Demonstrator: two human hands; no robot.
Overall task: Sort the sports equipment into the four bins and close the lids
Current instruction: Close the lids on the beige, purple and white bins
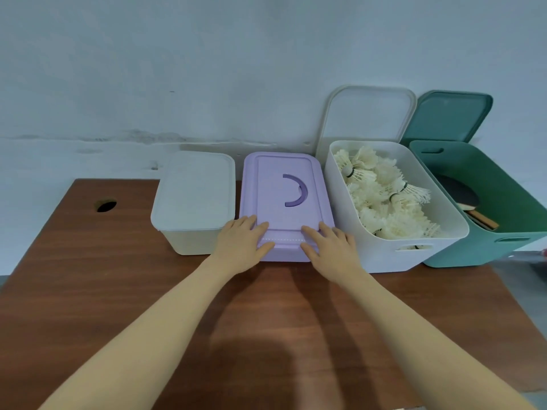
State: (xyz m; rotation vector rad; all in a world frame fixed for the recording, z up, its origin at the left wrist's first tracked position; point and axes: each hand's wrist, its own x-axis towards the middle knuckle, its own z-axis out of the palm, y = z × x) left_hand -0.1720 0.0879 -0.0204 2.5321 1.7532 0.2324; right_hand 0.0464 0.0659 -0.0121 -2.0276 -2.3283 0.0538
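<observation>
Brown wood-grain tabletop [88, 276], four bins in a row along its far edge against a pale wall. Far-left: clear bin [192, 202], lid on. Next: purple bin [287, 205], lid on, curved handle recessed in the top. Left hand [241, 241] and right hand [328, 247] both lie flat on the near edge of the purple lid, fingers straight and spread, pressing down; each grip is open, nothing held, thumbs pointing inward toward each other. Third: white bin [393, 247], uncovered, heaped with white shuttlecocks [381, 196]; its white lid [367, 116] stands tilted against the wall behind it. Far-right corner: green bin [503, 241], uncovered, with table tennis paddles [464, 199] lying inside, dark face and wooden handles showing; its green lid [450, 116] leans on the wall behind. Round cable hole [105, 205] near the far-left corner of the tabletop. Contents of the two closed bins cannot be made out.
</observation>
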